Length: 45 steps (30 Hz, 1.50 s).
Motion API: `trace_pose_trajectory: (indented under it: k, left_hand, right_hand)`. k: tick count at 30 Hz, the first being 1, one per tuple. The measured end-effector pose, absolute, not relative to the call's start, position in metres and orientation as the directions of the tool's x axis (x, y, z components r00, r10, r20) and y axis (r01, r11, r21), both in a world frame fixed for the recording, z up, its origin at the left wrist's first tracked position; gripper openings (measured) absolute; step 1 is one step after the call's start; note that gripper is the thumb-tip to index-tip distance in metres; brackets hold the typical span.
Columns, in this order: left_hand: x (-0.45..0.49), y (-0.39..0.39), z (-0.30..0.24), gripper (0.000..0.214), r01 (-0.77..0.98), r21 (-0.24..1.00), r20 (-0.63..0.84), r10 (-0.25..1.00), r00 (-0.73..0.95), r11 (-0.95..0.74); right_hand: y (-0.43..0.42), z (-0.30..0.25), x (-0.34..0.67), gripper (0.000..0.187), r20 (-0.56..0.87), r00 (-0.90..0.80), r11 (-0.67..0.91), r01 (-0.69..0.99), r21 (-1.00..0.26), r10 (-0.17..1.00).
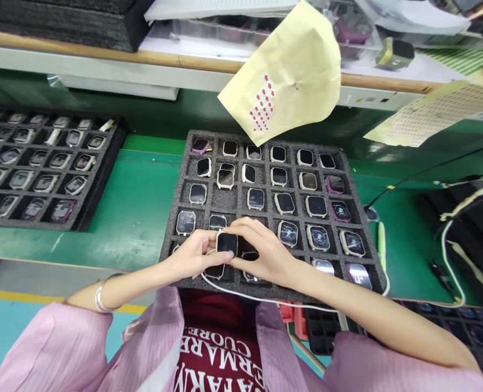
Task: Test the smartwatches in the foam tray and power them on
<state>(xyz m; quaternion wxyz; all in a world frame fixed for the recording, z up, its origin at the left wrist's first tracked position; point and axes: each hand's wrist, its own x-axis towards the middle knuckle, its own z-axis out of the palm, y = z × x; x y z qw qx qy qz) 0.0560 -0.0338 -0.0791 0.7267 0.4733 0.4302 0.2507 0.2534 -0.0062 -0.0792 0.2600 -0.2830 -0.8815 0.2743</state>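
Note:
A smartwatch case (227, 244) with a dark screen and pale frame is held between both hands, above the near side of a grey foam tray (221, 201). My left hand (194, 253) pinches its left edge, the thumb on the lower part of the screen. My right hand (266, 253) grips it from the right, fingers at its top and thumb low at its side. Strapless watches fill most of the tray's cells, and a few, such as one watch (318, 238), have lit screens. One cell holds two stacked watches (225, 176). The hands hide some near cells.
A second foam tray (98, 169) of watch cases lies on the green bench at left. Yellow sticker sheets (294, 71) hang from the shelf edge above. A white cable (266, 299) runs along the tray's front, and black foam pieces (449, 234) are at right.

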Motion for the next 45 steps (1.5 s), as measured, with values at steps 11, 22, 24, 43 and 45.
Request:
trace_pose_trajectory:
  k: [11,22,24,43,45]
  left_hand:
    - [0.053,-0.033,-0.081,0.03,0.017,0.905,-0.366,0.754,0.545,0.426]
    - [0.047,-0.033,-0.087,0.03,-0.024,0.884,-0.366,0.723,0.586,0.467]
    - [0.045,-0.033,-0.087,0.03,-0.048,0.882,-0.339,0.703,0.625,0.468]
    - [0.059,-0.037,-0.088,0.033,-0.004,0.925,-0.321,0.788,0.525,0.38]
    - [0.056,-0.036,-0.084,0.037,-0.006,0.922,-0.325,0.781,0.533,0.387]
  right_hand:
    - [-0.007,-0.08,0.253,0.039,0.36,-0.682,0.685,0.285,-0.67,0.636]
    - [-0.004,-0.079,0.258,0.051,0.304,-0.688,0.504,0.105,-0.857,0.66]
    - [-0.001,-0.079,0.259,0.04,0.264,-0.69,0.394,0.033,-0.919,0.674]
    - [-0.002,-0.06,0.262,0.035,0.338,-0.707,0.738,0.382,-0.556,0.621]
    - [0.004,-0.055,0.27,0.036,0.352,-0.675,0.714,0.38,-0.587,0.649]
